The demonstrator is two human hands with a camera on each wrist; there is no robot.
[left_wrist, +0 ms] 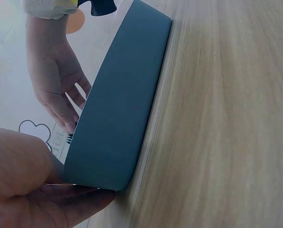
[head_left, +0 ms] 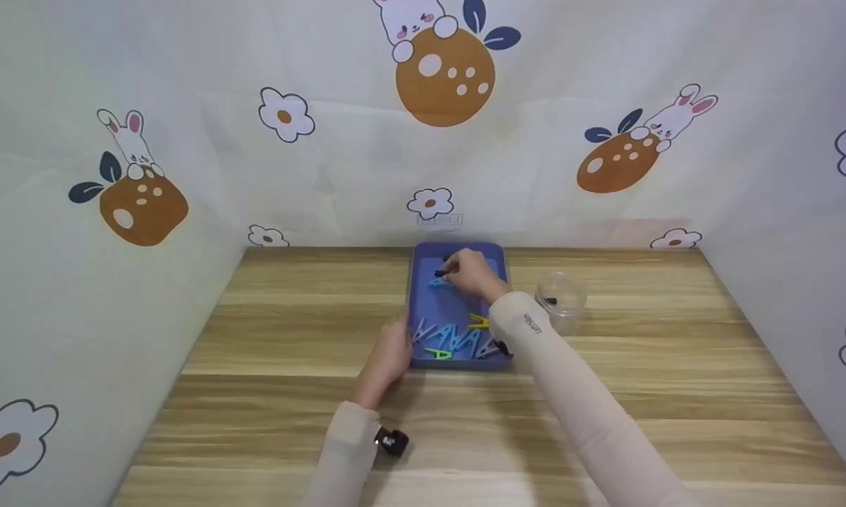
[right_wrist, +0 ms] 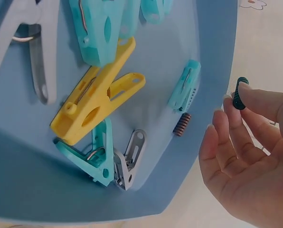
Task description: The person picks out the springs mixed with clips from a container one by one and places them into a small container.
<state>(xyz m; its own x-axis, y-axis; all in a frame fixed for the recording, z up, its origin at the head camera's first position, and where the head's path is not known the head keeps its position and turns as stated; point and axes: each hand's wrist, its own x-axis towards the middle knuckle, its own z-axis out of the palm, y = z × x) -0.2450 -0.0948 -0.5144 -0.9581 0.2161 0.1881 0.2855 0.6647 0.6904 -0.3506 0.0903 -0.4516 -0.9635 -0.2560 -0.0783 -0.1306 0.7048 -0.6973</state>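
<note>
A blue tray [head_left: 458, 306] stands on the wooden table with several plastic clothespins in it, in blue, green, purple and yellow. My left hand [head_left: 392, 348] grips the tray's wall near its front left corner; in the left wrist view, the fingers [left_wrist: 80, 204] lie against the outside. Over the tray's far part, my right hand [head_left: 470, 272] pinches a small black ribbed piece [right_wrist: 240, 93] between thumb and fingertips. Below that hand, a blue clothespin [right_wrist: 185, 86] lies beside a brownish ribbed piece [right_wrist: 182, 124]. Larger in the right wrist view is a yellow clothespin [right_wrist: 96, 97].
Right of the tray stands a clear round jar [head_left: 568, 304] with a small dark piece [head_left: 551, 301] inside. Patterned cloth [head_left: 352, 169] walls enclose the table's back and sides. Bare wooden tabletop [head_left: 289, 317] extends left of the tray.
</note>
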